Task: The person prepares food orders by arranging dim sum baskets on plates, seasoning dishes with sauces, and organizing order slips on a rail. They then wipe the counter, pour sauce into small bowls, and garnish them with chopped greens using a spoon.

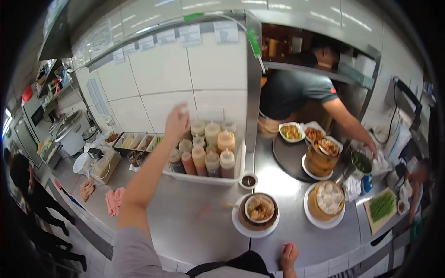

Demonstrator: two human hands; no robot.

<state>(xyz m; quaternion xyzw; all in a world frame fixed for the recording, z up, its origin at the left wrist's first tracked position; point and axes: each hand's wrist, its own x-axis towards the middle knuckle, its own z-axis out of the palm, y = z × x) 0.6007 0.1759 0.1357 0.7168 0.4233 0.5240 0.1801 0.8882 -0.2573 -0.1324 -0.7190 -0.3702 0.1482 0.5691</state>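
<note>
My left hand (178,121) is raised at the back left edge of a white tray (204,178) packed with squeeze bottles (212,163). Its fingers are blurred, and what they hold, if anything, cannot be made out. Low at the counter's front edge, my right hand (289,254) has its fingers curled, with nothing visible in them. Between the tray and my right hand, a steamer basket of food (259,208) rests on a white plate (238,227). A small cup of dark sauce (249,180) stands beside the tray's right corner.
A basket of dumplings (329,199) stands on a plate at right. Behind it, a round dark tray (285,155) holds dishes. A co-worker (296,92) reaches through the pass-through. Chopped greens (382,207) lie on a board at far right. Pink cloths (114,200) lie left.
</note>
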